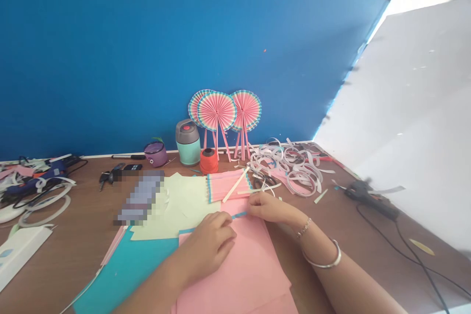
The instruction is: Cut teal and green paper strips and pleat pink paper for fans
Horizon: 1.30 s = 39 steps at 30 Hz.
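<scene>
Blue wall (147,49) stands along the back edge of the brown table (324,240). Pink paper (253,265) lies flat in several sheets toward the table's near edge, right of centre, overlapping a blue sheet (143,265) on its left. Blue strip (240,215) crosses its far end.

Left hand (209,248) rests on the paper, fingers loosely curled; grip cannot be confirmed. Right hand (263,203) is just beside it, the two apart, with its fingertips drawn together at the strip's right end. Thumb contact is hidden, so a firm pinch cannot be verified.

Beyond the hands: pleated paper (217,190), scissors (260,182) and, toward the back right corner, cuttings (312,176). Green paper (189,196) adjoins on the left.

Handling assessment: paper judged light, thin and flexible, liable to crease, tear or slide on the sheets beneath. Recommended hold: light pinch at both ends of the strip, or a flat palm mid-sheet. Avoid gripping a single corner.
</scene>
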Tool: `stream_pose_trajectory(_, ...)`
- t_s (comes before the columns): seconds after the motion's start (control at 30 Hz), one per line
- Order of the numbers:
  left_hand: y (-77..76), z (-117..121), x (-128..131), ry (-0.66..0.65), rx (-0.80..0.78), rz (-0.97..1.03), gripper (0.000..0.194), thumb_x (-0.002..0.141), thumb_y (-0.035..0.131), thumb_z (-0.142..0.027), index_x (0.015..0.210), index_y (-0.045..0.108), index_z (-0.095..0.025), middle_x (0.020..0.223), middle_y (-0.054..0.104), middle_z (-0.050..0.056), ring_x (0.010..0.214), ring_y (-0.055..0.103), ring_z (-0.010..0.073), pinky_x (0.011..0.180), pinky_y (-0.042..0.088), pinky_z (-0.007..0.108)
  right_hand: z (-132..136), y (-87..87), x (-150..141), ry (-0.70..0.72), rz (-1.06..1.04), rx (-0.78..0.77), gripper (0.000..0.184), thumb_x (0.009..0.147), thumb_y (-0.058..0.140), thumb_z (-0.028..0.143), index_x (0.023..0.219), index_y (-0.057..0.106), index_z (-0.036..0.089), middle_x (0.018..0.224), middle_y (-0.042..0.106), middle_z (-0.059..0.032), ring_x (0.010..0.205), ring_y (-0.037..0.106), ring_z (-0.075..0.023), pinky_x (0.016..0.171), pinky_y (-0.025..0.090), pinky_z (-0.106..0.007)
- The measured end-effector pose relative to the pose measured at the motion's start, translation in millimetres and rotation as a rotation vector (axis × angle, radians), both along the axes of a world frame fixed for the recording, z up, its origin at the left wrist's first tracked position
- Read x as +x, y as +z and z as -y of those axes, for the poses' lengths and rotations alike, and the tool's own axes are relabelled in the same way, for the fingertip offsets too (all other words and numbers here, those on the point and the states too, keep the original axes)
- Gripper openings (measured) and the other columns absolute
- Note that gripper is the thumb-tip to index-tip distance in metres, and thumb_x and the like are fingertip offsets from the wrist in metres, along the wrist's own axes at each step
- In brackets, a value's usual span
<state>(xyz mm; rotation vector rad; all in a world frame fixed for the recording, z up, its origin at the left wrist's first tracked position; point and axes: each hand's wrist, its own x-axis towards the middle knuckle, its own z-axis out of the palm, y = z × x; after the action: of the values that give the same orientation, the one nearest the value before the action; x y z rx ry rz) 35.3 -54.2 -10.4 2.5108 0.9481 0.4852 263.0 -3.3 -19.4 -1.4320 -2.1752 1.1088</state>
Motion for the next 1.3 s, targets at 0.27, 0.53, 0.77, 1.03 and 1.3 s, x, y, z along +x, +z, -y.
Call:
stream_pose_trajectory(0.27,-7.3,-1.0,-0.4,0.012,0.019,0.020,0.016,0.084,0.047,-0.017,0.085,0.062,-0.021,0.107,0.055,0.006,0.101,0.051,0.0200,0.088,0.044,0.035,-0.2,0.5,-0.1,-0.007,0.005,-0.010,0.025,0.071,0.045,0.022,0.052,0.030,0.017,0.058,0.030,0.0040,0.058,0.030,-0.0092,0.052,0.024,-0.022)
stream_pose_trajectory(0.53,-3.1,0.2,0.1,0.009,0.024,-0.002,0.018,0.085,0.045,-0.017,0.083,0.062,-0.021,0.104,0.055,0.006,0.097,0.051,0.0196,0.086,0.045,0.035,0.0,2.5,-1.3,-0.020,0.024,-0.015,0.025,0.069,0.045,0.021,0.051,0.028,0.017,0.058,0.028,0.0042,0.057,0.029,-0.0087,0.051,0.023,-0.022)
stream_pose_trajectory(0.77,-2.4,0.1,0.8,0.006,0.042,0.003,0.018,0.085,0.045,-0.016,0.083,0.063,-0.021,0.103,0.055,0.006,0.097,0.051,0.0197,0.085,0.045,0.035,-1.6,-5.0,-1.3,-0.028,0.064,0.008,0.024,0.068,0.044,0.020,0.051,0.028,0.017,0.056,0.029,0.0042,0.057,0.030,-0.0088,0.050,0.023,-0.021)
stream_pose_trajectory(1.03,-3.3,-0.2,0.5,0.011,0.050,-0.004,0.017,0.084,0.046,-0.017,0.082,0.062,-0.021,0.106,0.055,0.006,0.098,0.051,0.0204,0.085,0.045,0.036,-2.2,-6.2,-2.3,-0.068,0.102,0.019,0.020,0.066,0.045,0.019,0.049,0.035,0.017,0.055,0.034,0.0040,0.057,0.033,-0.0092,0.050,0.024,-0.021)
stream_pose_trajectory(1.3,-1.6,-0.3,0.8,-0.015,0.086,-0.052,0.015,0.086,0.044,-0.020,0.085,0.059,-0.021,0.122,0.055,0.004,0.101,0.049,0.0205,0.090,0.041,0.039,-2.0,-7.3,-2.7,-0.073,0.093,-0.002,0.018,0.066,0.046,0.020,0.049,0.041,0.016,0.052,0.033,0.0045,0.054,0.033,-0.0085,0.049,0.024,-0.021)
